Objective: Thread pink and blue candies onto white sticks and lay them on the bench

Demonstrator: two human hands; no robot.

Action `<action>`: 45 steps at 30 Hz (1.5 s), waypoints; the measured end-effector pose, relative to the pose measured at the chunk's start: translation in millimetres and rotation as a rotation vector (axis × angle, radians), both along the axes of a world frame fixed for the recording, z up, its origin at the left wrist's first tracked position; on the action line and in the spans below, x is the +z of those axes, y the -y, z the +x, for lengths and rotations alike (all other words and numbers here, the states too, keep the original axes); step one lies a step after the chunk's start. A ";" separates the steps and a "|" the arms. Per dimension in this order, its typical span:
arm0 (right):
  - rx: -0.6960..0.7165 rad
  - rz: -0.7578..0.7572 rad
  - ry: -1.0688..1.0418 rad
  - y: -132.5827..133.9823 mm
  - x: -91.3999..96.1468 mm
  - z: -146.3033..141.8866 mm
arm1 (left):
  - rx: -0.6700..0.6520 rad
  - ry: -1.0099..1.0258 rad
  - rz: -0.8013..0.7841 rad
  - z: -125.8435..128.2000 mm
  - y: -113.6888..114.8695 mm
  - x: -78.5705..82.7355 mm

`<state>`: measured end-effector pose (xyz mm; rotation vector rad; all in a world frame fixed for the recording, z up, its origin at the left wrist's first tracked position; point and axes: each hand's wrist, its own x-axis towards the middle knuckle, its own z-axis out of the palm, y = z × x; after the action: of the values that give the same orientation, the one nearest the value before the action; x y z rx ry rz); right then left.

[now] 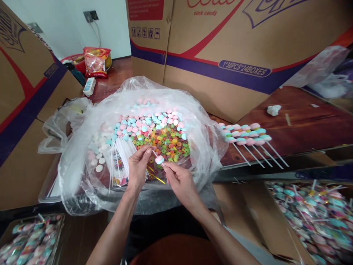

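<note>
My left hand [140,165] pinches one end of a thin white lollipop stick [154,153] between thumb and fingertips. Pink, white and blue candy [159,159] sits on that stick, between my two hands. The stick's other end runs into the closed fingertips of my right hand [182,181], just below the candy. Under my hands a clear plastic bag [91,110] lies spread open around loose pink and blue candies [136,125], coloured ring candies [168,141] and a bundle of white sticks [123,152]. Gold twist ties [157,179] lie between my wrists.
Finished candy skewers [245,136] rest on the table at right, sticks over its edge. Large cardboard boxes [209,81] stand behind and at left. Open boxes of wrapped candy sticks [317,217] sit low at both sides. A red snack bag [96,62] stands far back.
</note>
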<state>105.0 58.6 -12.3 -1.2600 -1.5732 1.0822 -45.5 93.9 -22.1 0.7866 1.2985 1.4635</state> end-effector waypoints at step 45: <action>0.011 0.126 0.121 -1.2 0.9 -0.6 | -0.202 0.241 -0.225 -6.2 7.0 24.5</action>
<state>104.4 59.8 -11.4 -1.2522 -1.7133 0.9127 -51.7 86.9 2.4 0.5564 1.1408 1.1873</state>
